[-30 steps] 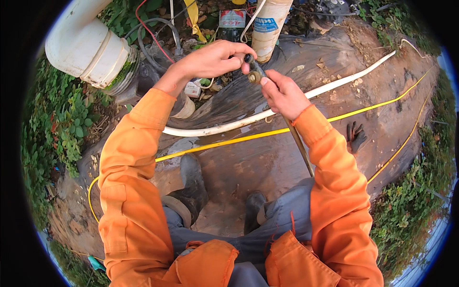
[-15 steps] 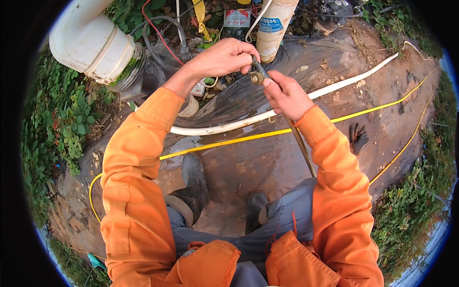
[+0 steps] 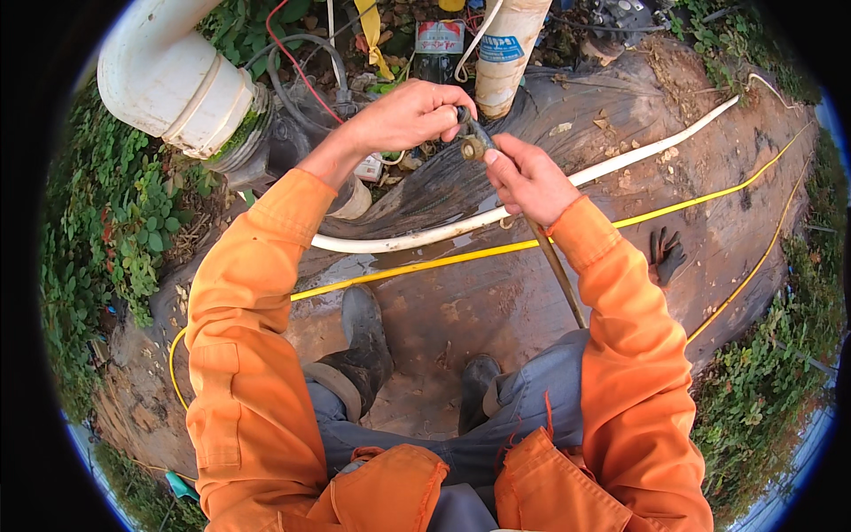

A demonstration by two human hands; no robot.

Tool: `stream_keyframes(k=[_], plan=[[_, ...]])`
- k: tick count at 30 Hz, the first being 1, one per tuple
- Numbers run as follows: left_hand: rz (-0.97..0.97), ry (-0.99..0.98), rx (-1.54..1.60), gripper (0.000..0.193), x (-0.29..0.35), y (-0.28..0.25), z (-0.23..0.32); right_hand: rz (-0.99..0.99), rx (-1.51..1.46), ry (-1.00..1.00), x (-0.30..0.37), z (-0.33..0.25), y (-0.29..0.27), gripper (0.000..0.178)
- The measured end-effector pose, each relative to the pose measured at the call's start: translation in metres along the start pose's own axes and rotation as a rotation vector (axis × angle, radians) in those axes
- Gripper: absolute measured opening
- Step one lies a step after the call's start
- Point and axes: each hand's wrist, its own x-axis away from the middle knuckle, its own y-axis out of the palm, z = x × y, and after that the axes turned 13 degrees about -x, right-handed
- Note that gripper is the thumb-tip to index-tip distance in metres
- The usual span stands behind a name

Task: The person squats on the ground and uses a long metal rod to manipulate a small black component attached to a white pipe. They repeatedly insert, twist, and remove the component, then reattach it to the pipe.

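Both my hands meet near the top centre, sleeves orange. My left hand (image 3: 412,115) is curled over the dark top part of a small brownish fitting (image 3: 472,145). My right hand (image 3: 528,177) pinches the same fitting from below, where a thin brown hose (image 3: 557,270) runs down past my wrist toward my leg. The fitting's round open end faces the camera. Just behind the hands stands an upright pale pipe (image 3: 508,49) with a blue label.
A large white elbow pipe (image 3: 168,80) sits upper left. A white hose (image 3: 612,164) and a yellow line (image 3: 425,264) cross muddy black sheeting. A dark glove (image 3: 665,257) lies right. My boots (image 3: 365,350) stand on wet mud; weeds ring the patch.
The view has shifted slightly, and both hands stay on the fitting with small finger movements; my left hand has closed a little more over its top.
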Motion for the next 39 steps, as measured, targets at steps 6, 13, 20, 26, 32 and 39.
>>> stream_keyframes(k=[6, 13, 20, 26, 32, 39], plan=[[-0.025, -0.067, 0.198, 0.032, 0.004, -0.002, -0.002, 0.036, 0.153, -0.053, -0.002, 0.0, 0.002, 0.018], [-0.097, -0.182, 0.303, 0.036, -0.005, -0.009, 0.009, 0.13, 0.423, -0.169, -0.006, 0.007, -0.008, 0.021], [-0.099, -0.125, 0.112, 0.032, -0.011, -0.006, 0.008, 0.116, 0.362, -0.14, -0.01, 0.009, -0.009, 0.021], [0.009, -0.052, 0.107, 0.029, -0.009, 0.003, 0.001, 0.068, 0.202, -0.066, -0.008, 0.004, -0.011, 0.02], [-0.031, -0.1, 0.367, 0.034, -0.006, 0.0, 0.003, 0.129, 0.331, -0.153, -0.008, 0.004, -0.013, 0.021], [-0.003, -0.166, 0.341, 0.033, -0.014, 0.005, 0.006, 0.14, 0.34, -0.149, -0.01, 0.006, -0.017, 0.022]])
